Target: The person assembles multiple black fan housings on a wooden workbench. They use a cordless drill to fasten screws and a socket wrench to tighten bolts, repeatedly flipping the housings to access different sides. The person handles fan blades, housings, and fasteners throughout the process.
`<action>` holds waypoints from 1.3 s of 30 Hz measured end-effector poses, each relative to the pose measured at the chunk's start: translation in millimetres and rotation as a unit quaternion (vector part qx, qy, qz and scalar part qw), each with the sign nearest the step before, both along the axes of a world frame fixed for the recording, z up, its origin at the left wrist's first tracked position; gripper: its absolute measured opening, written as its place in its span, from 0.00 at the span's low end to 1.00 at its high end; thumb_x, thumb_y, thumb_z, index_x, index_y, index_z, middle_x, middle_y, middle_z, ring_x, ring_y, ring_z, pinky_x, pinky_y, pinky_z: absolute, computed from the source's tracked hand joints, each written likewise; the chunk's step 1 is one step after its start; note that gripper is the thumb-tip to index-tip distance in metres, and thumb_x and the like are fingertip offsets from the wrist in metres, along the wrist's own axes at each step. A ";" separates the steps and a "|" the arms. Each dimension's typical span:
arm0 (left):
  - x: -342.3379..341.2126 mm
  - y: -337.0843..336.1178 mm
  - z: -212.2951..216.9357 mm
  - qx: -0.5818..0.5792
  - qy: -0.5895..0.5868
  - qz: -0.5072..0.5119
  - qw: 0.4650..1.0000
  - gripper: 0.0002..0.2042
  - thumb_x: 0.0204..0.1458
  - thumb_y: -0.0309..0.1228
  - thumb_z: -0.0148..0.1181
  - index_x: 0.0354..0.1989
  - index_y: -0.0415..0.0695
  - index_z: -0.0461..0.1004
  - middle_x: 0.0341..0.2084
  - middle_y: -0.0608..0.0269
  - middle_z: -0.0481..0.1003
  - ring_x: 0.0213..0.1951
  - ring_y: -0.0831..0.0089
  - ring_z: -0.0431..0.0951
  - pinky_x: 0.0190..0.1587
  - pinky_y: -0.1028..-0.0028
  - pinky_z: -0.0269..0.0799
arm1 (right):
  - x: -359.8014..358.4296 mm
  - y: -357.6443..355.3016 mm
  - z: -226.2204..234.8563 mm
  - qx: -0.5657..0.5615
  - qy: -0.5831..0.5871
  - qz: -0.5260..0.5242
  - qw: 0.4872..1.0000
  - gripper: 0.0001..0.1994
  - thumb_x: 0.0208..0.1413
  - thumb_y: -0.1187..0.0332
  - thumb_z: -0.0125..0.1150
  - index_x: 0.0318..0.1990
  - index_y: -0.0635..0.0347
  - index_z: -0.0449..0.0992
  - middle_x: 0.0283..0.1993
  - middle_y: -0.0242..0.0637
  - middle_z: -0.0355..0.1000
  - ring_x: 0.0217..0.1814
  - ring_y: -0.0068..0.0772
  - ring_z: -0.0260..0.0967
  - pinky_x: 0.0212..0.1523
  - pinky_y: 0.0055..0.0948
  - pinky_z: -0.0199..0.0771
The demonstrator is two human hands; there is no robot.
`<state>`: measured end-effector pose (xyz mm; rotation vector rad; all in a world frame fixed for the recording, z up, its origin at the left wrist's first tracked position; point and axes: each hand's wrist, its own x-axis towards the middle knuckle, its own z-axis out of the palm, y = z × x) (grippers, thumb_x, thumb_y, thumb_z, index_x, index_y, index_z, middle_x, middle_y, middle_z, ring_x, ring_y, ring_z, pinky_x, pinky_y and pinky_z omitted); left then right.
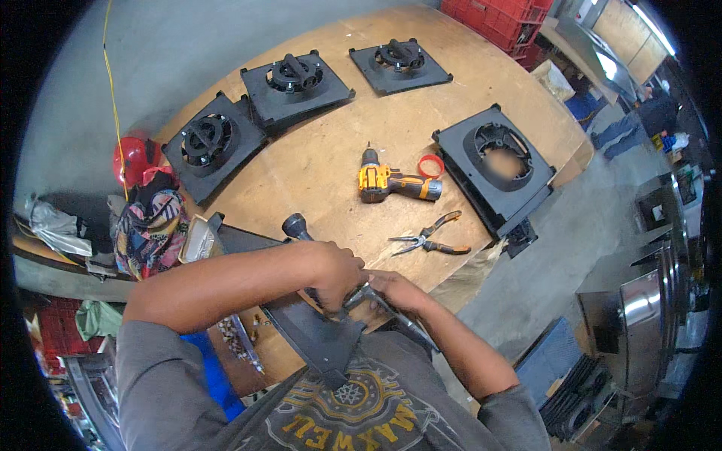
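Observation:
My left hand [340, 274] is closed, its fingers bent down over the black plate-like part [320, 334] against my front. From under that hand juts a black shaft with a round flared end [295, 225]. Close beside it, my right hand [397, 291] is closed at a long metal tool [406, 322], whose head lies near the left fingers. What the fingertips grip is partly hidden. Ahead on the wooden table [316, 161] rest open-jawed pliers [430, 239] and a yellow-and-black cordless drill [387, 180].
Black square frames with round centres stand along the far edge, such as this one [398, 64]; another frame [492, 169] is at the right edge. A red ring [431, 166] lies by the drill. Red crates [500, 22] stand beyond; a person [639, 124] is far right.

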<state>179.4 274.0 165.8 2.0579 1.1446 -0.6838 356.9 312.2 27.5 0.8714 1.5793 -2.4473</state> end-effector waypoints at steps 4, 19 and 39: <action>8.8 18.2 -10.2 -0.146 0.050 0.057 0.986 0.43 0.42 0.48 0.68 0.67 0.44 0.59 0.46 0.47 0.78 0.49 0.50 0.78 0.52 0.56 0.71 | 2.2 4.0 -18.0 0.039 -0.021 -0.005 0.999 0.28 0.67 0.59 0.48 0.68 0.68 0.57 0.52 0.46 0.73 0.38 0.29 0.73 0.42 0.29 0.76; 10.7 11.8 -14.6 -0.118 0.079 0.078 0.987 0.40 0.46 0.44 0.65 0.71 0.60 0.55 0.46 0.48 0.78 0.49 0.49 0.78 0.51 0.55 0.70 | 90.0 -20.9 3.1 0.195 -0.061 0.088 0.975 0.25 0.66 0.56 0.51 0.65 0.62 0.63 0.52 0.50 0.75 0.52 0.43 0.74 0.56 0.37 0.69; 5.3 -97.1 71.3 0.287 -0.132 0.187 0.930 0.25 0.47 0.55 0.61 0.33 0.42 0.78 0.26 0.58 0.77 0.36 0.59 0.78 0.40 0.62 0.70 | 116.6 -53.0 54.4 0.357 -0.179 0.053 0.915 0.20 0.67 0.61 0.44 0.63 0.54 0.63 0.42 0.62 0.74 0.44 0.67 0.72 0.46 0.57 0.71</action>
